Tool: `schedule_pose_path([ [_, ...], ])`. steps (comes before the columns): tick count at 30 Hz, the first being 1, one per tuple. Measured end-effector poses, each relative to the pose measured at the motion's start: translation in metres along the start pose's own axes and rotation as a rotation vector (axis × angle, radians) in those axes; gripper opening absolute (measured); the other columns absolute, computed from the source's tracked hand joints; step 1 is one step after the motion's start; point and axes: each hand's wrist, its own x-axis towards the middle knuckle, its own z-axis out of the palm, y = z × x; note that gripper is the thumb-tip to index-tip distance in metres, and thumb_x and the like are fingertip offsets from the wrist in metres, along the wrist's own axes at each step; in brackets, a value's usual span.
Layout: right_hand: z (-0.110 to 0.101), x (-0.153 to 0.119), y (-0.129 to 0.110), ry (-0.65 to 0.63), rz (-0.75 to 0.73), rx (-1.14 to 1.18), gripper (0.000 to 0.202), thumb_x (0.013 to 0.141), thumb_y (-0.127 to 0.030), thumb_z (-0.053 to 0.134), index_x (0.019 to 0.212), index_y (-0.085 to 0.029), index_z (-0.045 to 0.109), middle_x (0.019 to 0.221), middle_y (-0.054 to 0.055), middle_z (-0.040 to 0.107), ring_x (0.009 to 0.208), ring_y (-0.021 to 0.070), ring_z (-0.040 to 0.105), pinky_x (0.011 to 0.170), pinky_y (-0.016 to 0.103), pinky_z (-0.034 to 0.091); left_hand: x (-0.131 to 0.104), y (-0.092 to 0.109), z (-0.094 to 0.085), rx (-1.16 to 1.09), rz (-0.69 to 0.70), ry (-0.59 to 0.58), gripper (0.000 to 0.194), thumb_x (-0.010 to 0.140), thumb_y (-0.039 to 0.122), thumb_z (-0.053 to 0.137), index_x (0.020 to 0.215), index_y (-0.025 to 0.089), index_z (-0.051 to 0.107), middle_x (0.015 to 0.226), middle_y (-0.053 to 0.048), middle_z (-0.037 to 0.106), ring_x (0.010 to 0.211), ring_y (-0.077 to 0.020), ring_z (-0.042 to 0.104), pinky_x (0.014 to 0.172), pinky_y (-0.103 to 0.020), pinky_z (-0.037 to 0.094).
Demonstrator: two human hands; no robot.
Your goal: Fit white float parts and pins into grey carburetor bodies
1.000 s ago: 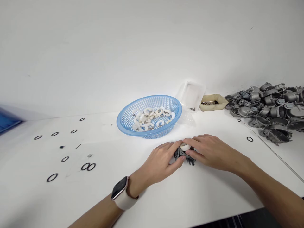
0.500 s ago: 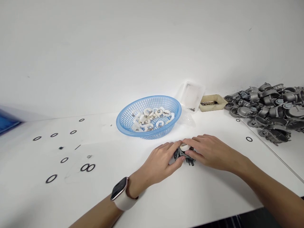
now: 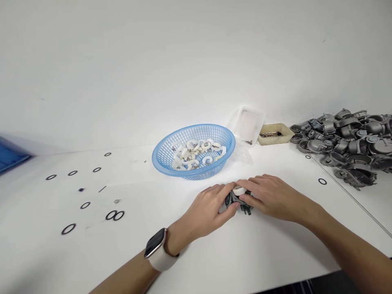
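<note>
Between my two hands a grey metal carburetor-like casting (image 3: 235, 199) rests on the white table. A white plastic ring part (image 3: 239, 190) sits on top of it, partly covered by my fingers. My left hand (image 3: 211, 208), with a watch on the wrist, closes on the casting's left side, index finger at the top and thumb at the front. My right hand (image 3: 271, 196) grips the right side, with its fingertips on the white ring and the casting. The underside of the casting is mostly hidden.
Behind my hands stands a blue basket (image 3: 156, 161) of white ring parts. A whitish tray (image 3: 249, 124) leans by a cream box (image 3: 275, 141) holding thin metal pieces. Grey castings (image 3: 352, 143) are heaped at right. Several black rubber rings (image 3: 69, 228) lie at left.
The whole view has shifted very slightly, so things appear a little further right. Both hands keep their hold on the casting and the white ring, with no clear movement.
</note>
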Motion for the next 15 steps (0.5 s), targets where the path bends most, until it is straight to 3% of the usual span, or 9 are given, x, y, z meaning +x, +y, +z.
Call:
schedule_pose_path([
  [15, -0.0009, -0.0002, -0.0010, 0.001, -0.004, 0.036, 0.035, 0.110, -0.039, 0.037, 0.129, -0.021, 0.060, 0.095, 0.006, 0.073, 0.087, 0.0236, 0.068, 0.080, 0.040, 0.048, -0.0001, 0.0002, 0.0004, 0.005, 0.012, 0.019, 0.036, 0.104, 0.042, 0.042, 0.133, 0.023, 0.050, 0.107, -0.007, 0.071, 0.093, -0.0270, 0.068, 0.080, -0.040, 0.053],
])
